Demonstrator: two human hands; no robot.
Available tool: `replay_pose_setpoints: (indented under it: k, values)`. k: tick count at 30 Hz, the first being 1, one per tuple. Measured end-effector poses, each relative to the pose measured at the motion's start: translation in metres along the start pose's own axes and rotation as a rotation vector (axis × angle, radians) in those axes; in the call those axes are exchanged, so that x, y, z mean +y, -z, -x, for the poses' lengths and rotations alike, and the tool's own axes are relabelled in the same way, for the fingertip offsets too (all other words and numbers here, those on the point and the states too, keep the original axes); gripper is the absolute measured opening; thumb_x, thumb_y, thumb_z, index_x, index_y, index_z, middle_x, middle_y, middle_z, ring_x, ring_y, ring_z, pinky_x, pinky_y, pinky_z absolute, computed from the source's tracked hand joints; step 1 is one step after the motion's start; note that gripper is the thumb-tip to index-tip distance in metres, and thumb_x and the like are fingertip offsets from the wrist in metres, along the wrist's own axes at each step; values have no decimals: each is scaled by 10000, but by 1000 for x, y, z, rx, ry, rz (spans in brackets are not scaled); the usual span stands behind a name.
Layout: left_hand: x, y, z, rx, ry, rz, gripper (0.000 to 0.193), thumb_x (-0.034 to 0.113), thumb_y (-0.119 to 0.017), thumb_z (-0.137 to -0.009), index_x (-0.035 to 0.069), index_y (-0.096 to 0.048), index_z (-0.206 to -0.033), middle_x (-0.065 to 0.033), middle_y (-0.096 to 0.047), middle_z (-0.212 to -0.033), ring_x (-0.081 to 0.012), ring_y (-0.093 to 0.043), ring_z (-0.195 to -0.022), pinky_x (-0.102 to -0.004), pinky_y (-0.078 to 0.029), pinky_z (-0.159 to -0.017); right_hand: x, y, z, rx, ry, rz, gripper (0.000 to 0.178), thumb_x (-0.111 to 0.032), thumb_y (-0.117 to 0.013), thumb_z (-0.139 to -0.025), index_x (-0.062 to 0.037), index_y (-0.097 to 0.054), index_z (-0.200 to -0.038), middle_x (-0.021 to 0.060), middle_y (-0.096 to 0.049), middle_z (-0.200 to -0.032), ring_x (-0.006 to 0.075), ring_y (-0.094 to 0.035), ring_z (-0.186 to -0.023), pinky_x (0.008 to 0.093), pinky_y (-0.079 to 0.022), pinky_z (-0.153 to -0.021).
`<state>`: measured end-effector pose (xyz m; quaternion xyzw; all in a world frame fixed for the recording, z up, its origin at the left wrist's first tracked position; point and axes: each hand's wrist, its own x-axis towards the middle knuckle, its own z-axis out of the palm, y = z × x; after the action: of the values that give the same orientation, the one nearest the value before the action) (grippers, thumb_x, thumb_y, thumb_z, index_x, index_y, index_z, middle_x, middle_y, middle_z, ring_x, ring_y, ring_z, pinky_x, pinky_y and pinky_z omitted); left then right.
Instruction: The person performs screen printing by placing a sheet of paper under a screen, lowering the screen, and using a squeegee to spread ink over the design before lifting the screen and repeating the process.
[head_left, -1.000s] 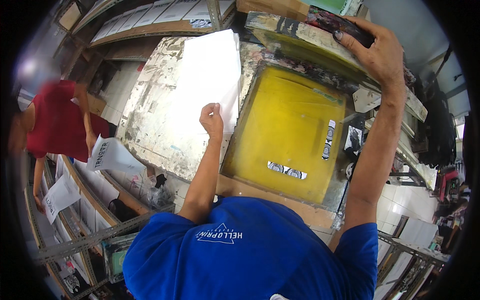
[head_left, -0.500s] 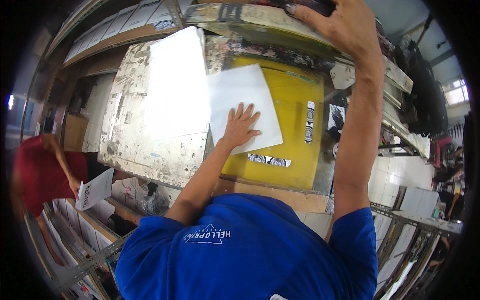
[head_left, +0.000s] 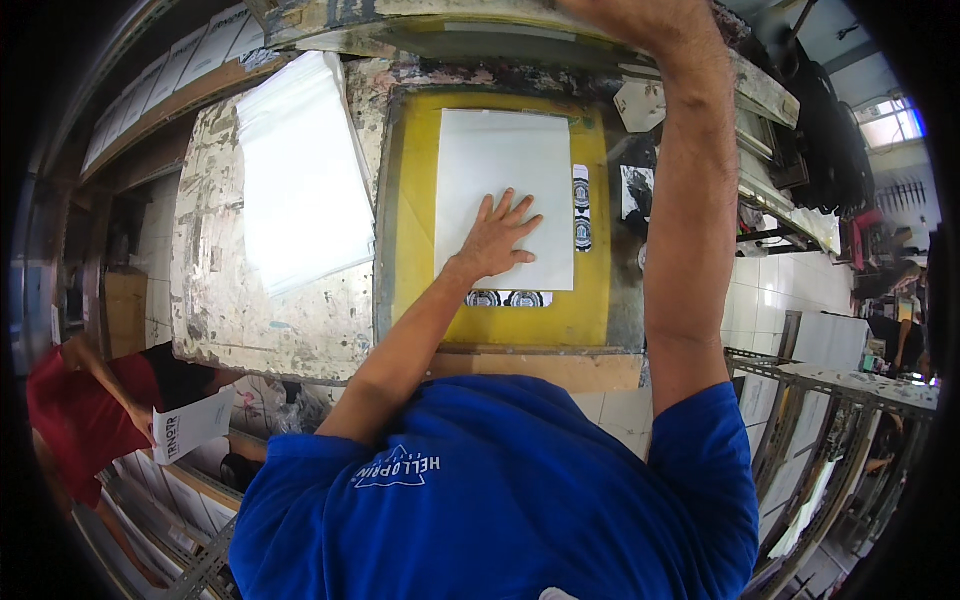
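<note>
My left hand (head_left: 498,238) lies flat with spread fingers on a white paper sheet (head_left: 530,150). The sheet sits nearly square on a yellow board (head_left: 415,190). Its right edge meets an upright strip with black round prints (head_left: 582,215), and its lower edge meets a similar level strip (head_left: 525,298). My right arm reaches far up past the board. At the top edge my right hand (head_left: 650,22) is partly cut off, and its fingers are out of sight, so whatever they touch is hidden. A messy stack of white sheets (head_left: 305,180) rests left of the board.
The stack lies on a paint-stained table (head_left: 215,230). A worn raised frame (head_left: 480,40) spans the far side. Racks with white packages (head_left: 180,70) stand far left. At lower left, a person in a red shirt (head_left: 75,420) holds a printed white package (head_left: 190,425).
The white sheet has slid right with my left hand and straightened against the two printed strips. My right hand has moved higher, partly out of the picture.
</note>
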<state>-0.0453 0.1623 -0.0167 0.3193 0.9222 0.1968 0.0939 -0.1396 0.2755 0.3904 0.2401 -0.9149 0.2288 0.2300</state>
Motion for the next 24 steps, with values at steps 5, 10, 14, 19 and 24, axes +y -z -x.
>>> replay_pose_setpoints:
  k: [5, 10, 14, 19, 24]
  values:
    - [5, -6, 4, 54, -24, 21, 754, 538, -693, -893, 229, -470, -1544, -79, -268, -1690, -368, -128, -1578, -607, -84, -1258, -16, 5, 13, 45, 39, 32, 490, -461, -818, -777, -51, -805, -1044, 180, -782, -959, 326, -751, -867, 394, -581, -830]
    - [5, -10, 3, 67, -17, 23, 757, 550, -681, -896, 234, -462, -1548, -81, -270, -1691, -369, -129, -1579, -617, -73, -1256, -7, 7, 5, -32, 12, -15, 489, -457, -815, -777, -40, -808, -1032, 173, -784, -932, 306, -751, -840, 378, -585, -801]
    - [7, -11, 1, 92, -12, 16, 749, 536, -686, -900, 220, -467, -1543, -83, -276, -1685, -364, -125, -1578, -625, -64, -1255, -6, 4, 5, -21, 9, 8, 490, -453, -813, -775, -36, -807, -1032, 172, -784, -920, 303, -750, -822, 378, -588, -784]
    - [9, -10, 1, 82, 15, 7, 744, 558, -657, -912, 236, -455, -1551, -73, -264, -1693, -361, -115, -1583, -630, -42, -1255, -11, 6, 13, -16, 16, 16, 492, -450, -813, -778, -42, -805, -1053, 168, -786, -930, 297, -752, -831, 368, -589, -789]
    - [7, -9, 1, 170, -20, 9, 750, 529, -666, -925, 208, -441, -1564, -91, -263, -1692, -361, -116, -1582, -645, -48, -1236, -17, 1, 18, 70, 48, 45, 489, -454, -810, -779, -49, -807, -1054, 159, -788, -930, 278, -753, -825, 363, -588, -789]
